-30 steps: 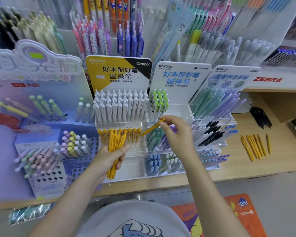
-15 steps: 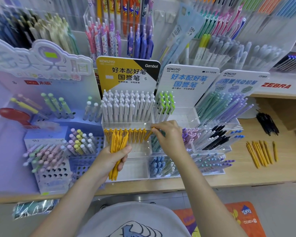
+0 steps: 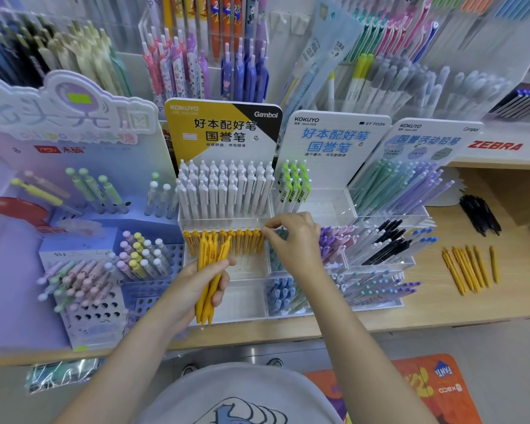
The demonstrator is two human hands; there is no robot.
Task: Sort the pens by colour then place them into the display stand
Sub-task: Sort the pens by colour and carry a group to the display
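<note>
My left hand (image 3: 193, 290) grips a bundle of yellow pens (image 3: 210, 270) upright in front of the clear display stand (image 3: 248, 272). A row of yellow pens (image 3: 227, 240) stands in the stand's middle tier, below a tier of white pens (image 3: 224, 191). My right hand (image 3: 294, 237) pinches the top of the yellow pen at the right end of that row (image 3: 261, 240). More yellow pens (image 3: 468, 267) lie loose on the wooden counter to the right, with a pile of black pens (image 3: 479, 214) behind them.
A purple stand (image 3: 83, 270) with pastel pens is on the left. Clear stands with green, purple, black and blue pens (image 3: 380, 240) sit on the right. Racks of pens hang on the back wall. The wooden counter edge (image 3: 288, 332) runs along the front.
My right hand carried one yellow pen left and down into the right end of the yellow row. The left hand kept its bundle; the camera moved closer.
</note>
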